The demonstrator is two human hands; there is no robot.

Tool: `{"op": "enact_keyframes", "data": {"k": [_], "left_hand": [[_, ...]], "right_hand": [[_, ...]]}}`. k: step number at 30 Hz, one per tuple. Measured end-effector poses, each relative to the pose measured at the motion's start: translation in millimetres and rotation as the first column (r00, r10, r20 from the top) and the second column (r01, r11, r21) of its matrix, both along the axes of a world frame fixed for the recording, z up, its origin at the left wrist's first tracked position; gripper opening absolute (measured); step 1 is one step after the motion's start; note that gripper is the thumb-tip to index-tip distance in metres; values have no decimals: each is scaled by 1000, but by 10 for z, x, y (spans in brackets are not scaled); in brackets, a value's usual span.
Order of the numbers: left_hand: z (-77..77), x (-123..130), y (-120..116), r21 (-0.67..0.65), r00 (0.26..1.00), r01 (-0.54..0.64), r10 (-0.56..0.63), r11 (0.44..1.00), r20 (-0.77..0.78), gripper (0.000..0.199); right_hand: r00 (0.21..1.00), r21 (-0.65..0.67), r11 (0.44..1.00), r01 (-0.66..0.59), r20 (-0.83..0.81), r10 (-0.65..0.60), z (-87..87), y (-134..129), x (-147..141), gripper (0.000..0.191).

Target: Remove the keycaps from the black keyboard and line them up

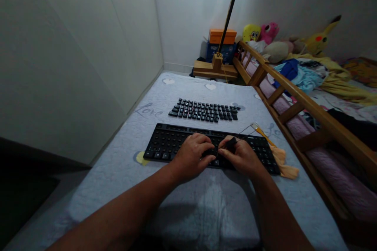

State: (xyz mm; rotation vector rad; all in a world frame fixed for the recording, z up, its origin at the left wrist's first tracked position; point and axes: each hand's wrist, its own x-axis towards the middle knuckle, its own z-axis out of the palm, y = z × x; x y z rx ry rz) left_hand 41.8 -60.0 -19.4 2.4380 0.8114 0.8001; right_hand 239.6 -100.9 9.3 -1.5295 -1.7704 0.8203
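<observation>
A black keyboard (169, 141) lies across the cloth-covered table, with many of its keycaps off. My left hand (196, 155) rests on its middle, thumb and fingers curved close together at the keys; whatever is between them is too small to make out. Just to the right, my right hand (240, 155) holds a dark-handled tool (231, 142) with thin wire prongs pointing up to the right. Its fingertips are near those of my left hand. Behind the keyboard, loose black keycaps (203, 110) are laid out in rows.
A yellow-handled brush (263, 133) and an orange cloth (284, 162) lie at the keyboard's right end. A wooden bed rail (294, 90) runs along the right side. At the back stand a wooden lamp base (215, 70) and an orange box (222, 36).
</observation>
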Motion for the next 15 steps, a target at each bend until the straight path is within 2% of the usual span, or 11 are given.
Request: {"op": "enact_keyframes", "data": {"k": [6, 11, 15], "left_hand": [[-26, 17, 4, -15, 1000, -12, 12, 1000, 12, 14], [8, 7, 2, 1, 999, -2, 2, 1000, 40, 11], [16, 4, -6, 14, 998, -17, 16, 1000, 66, 12]], "right_hand": [[999, 72, 997, -14, 34, 12, -20, -26, -36, 7], [999, 73, 997, -21, -36, 23, -28, -51, -65, 5], [996, 60, 998, 31, -83, -26, -27, -55, -119, 3]]}}
